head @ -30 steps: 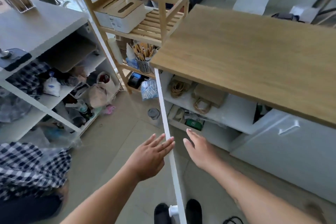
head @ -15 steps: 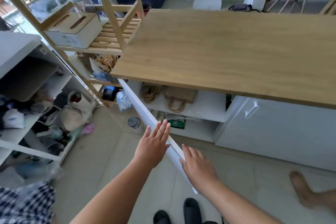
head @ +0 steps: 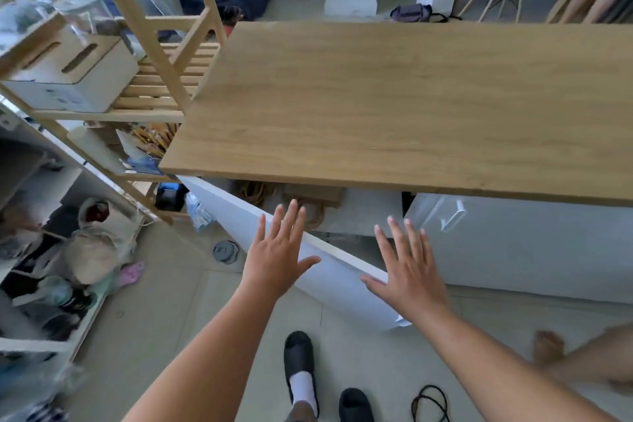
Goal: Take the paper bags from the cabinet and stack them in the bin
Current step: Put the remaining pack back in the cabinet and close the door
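Head view: a slatted wooden rack [head: 161,79] stands at the bench's [head: 394,106] left corner. Your left hand [head: 277,257] hovers flat-fingered over the smooth white cabinet door [head: 342,298]; brown paper bags [head: 313,193] lie shelved under the bench's front edge; your right hand [head: 407,267] is equally spread, empty.

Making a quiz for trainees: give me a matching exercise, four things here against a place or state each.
Things: 1 left hand; 2 paper bags; 3 left cabinet door; 4 right cabinet door.
States: A shut; B swung open; C on the shelf under the wooden top; D fingers spread, holding nothing.
Pairs: 1-D; 2-C; 3-B; 4-A.
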A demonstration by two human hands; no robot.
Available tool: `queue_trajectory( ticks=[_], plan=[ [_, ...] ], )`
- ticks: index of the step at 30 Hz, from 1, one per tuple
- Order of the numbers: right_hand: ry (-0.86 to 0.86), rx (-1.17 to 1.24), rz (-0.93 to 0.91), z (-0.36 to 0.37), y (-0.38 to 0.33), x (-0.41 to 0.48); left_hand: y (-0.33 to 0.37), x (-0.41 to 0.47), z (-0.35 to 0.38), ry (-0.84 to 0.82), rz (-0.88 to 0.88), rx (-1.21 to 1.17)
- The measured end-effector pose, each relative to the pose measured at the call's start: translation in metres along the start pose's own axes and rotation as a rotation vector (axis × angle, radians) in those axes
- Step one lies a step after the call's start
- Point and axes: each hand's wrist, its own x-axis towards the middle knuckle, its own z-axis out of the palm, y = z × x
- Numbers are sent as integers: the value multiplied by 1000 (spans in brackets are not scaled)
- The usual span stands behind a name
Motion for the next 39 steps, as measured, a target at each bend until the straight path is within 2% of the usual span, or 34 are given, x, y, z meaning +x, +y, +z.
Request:
queue_trajectory(
  ticks=[12,21,29,33,39],
  plan=[
    [4,-71,87,-14,46,77,-85,111,-9,59,157,-45],
    [-9,-34,161,-19,52,97,-105,147,-17,57,271,-34],
    [26,60,261,-27,35,115,-103,150,-23,82,185,-210],
    [54,65,331,-38,23,140,-102,155,-24,73,131,-223],
    [-56,41,398,-48,16,182,-100,170,-30,45,39,-227]
  ],
)
